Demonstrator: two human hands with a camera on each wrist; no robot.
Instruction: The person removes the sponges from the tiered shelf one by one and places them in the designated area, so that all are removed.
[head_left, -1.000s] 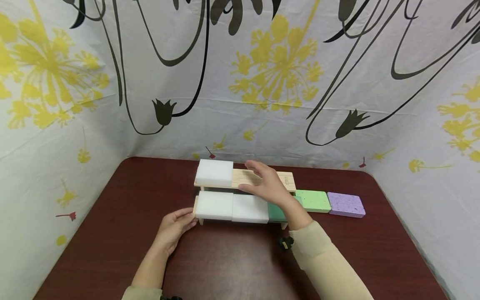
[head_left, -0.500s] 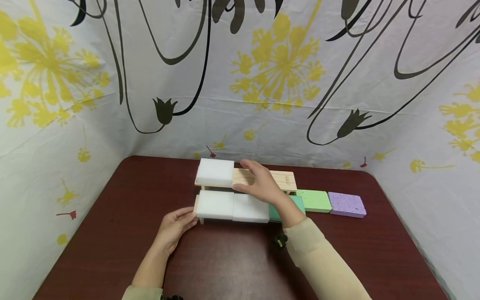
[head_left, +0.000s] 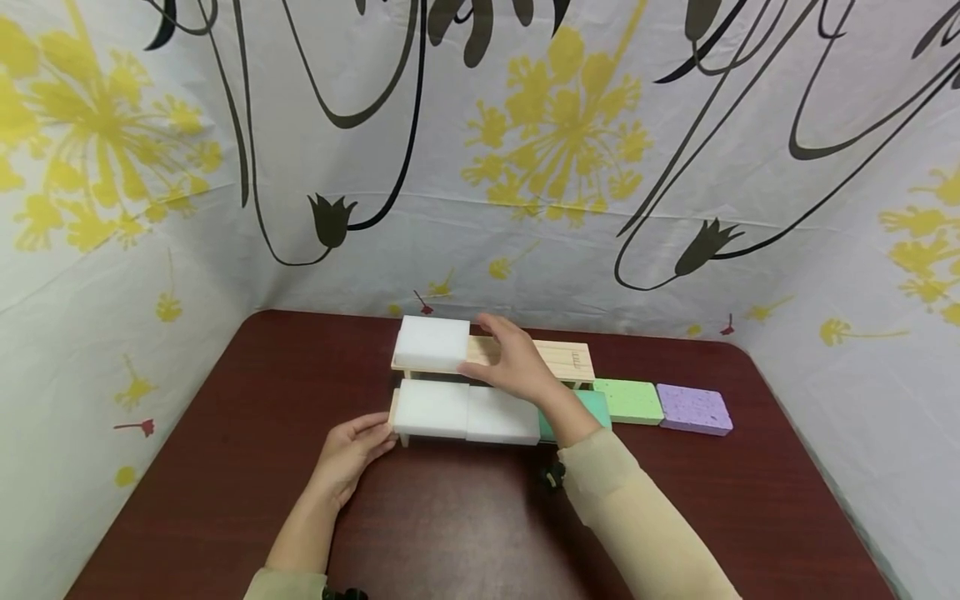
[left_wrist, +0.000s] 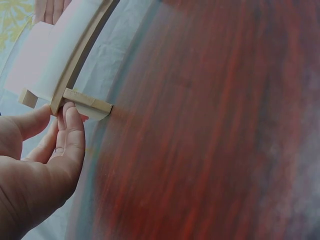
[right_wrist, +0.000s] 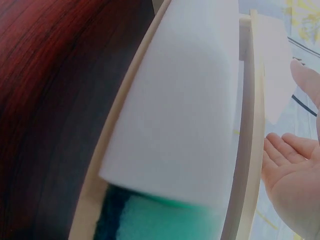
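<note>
My left hand (head_left: pixel 352 457) pinches the left end of the front wooden stand (left_wrist: pixel 75 60) between thumb and fingers, close by one of its legs. On that stand lie two white sponges, the left one (head_left: pixel 432 408) beside the right one (head_left: pixel 501 414), then a green sponge (head_left: pixel 592 407) with a dark underside. My right hand (head_left: pixel 517 362) hangs over the rear wooden stand (head_left: pixel 566 358), thumb and fingers spread apart. Its fingertips are right at the right side of a white sponge (head_left: pixel 433 342) lying on that stand's left end. My right forearm partly covers the green sponge.
To the right of the stands, a light green sponge (head_left: pixel 628 402) and a purple sponge (head_left: pixel 693 409) lie side by side on the dark red table (head_left: pixel 442 533). A patterned cloth (head_left: pixel 390 158) hangs behind the table and along its sides.
My right hand has moved left over the rear stand, up to the white sponge there. My left hand keeps its hold on the front stand.
</note>
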